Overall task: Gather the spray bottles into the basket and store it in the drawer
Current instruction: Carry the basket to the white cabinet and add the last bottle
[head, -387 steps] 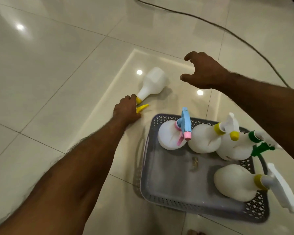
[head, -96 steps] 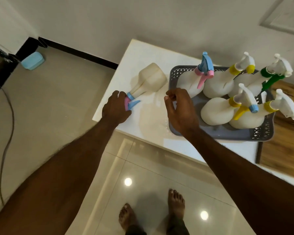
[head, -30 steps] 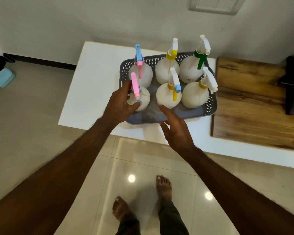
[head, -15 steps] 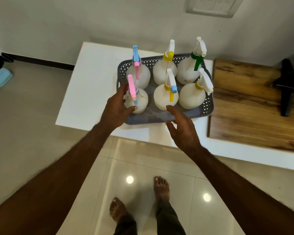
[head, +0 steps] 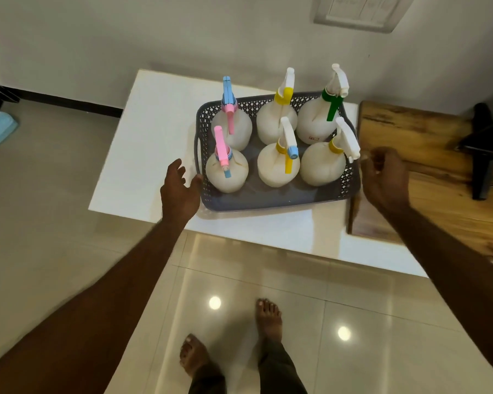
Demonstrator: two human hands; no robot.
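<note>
Now, in the head view, six spray bottles [head: 278, 166] stand upright in the grey basket [head: 268, 199] near the white counter's [head: 143, 155] front edge. The left hand [head: 180, 189], fingers spread, touches its left rim; the right hand [head: 384, 177], loosely curled and empty, hovers at its right end. Gathering looks finished; next comes gripping both ends and lifting. One bottle's small red label is unreadable.
</note>
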